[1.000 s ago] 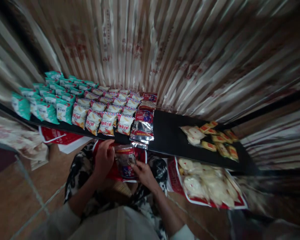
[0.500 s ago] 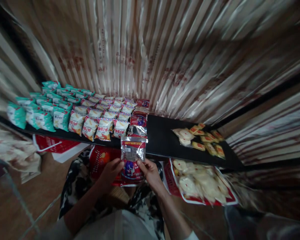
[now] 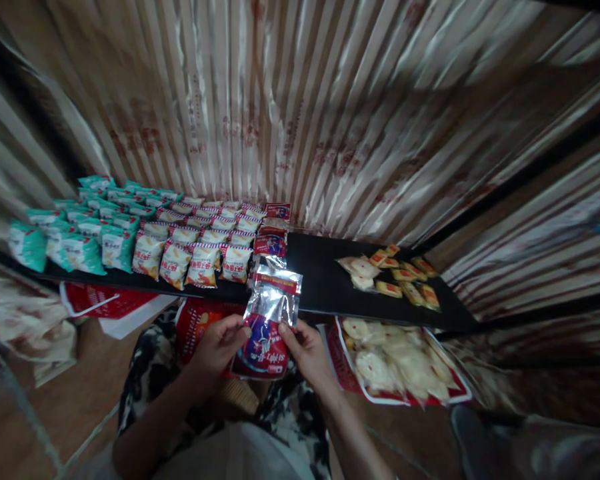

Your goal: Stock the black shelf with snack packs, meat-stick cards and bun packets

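Note:
Between my two hands, above my lap, is a flat red and silver snack packet with a blue picture and white lettering. My left hand pinches its left edge, and my right hand grips the right edge, thumb on top. The packet's silver end overlaps the front edge of a black shelf. Behind it, similar red packets lie in a column on the shelf. Just left of them stand rows of white and orange snack bags.
Teal snack bags fill the shelf's left end. Yellow-wrapped pieces and a clear bag of pale rounds lie at the right. Below hangs an opened red bag of pale packets. A striped curtain backs the shelf.
The packet has tilted and come lower, showing more of its blue picture and lettering. My hands still hold both its edges. The whole view has shifted slightly.

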A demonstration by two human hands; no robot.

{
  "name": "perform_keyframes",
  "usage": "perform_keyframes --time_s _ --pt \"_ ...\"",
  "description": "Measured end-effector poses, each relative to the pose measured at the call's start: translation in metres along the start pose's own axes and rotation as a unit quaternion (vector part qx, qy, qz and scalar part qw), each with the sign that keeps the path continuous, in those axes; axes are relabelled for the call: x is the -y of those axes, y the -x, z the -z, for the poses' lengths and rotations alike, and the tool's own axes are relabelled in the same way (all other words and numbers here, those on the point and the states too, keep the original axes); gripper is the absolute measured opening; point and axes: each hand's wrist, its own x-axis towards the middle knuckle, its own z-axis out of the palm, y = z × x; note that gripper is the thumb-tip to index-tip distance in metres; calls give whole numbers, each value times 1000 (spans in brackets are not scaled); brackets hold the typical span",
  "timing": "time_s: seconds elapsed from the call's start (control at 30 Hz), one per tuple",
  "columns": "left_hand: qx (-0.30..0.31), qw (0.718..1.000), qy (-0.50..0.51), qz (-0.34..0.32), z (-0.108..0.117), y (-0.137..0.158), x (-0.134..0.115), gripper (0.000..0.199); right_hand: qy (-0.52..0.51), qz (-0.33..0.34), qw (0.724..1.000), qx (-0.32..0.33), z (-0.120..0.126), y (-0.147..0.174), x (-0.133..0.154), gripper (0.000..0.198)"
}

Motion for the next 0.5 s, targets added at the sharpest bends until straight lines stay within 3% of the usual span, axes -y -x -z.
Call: perform_keyframes --time_s 0.17,0.27,0.33,0.4,0.5 --pt "14 998 -58 -28 -1 4 -11 37 -74 -28 997 0 1 7 7 33" --pt "-31 981 -165 -96 7 3 -8 39 -187 -93 978 -12 0 9 10 33" --pt "-89 941 -269 -185 13 0 -4 39 -232 -138 963 -17 1 10 12 33" --pt "-122 868 -387 -286 16 -1 0 39 -241 -168 956 -13 3 10 13 33" --pt "-67 770 -509 -379 17 -1 5 40 -217 -186 958 5 5 10 12 33"
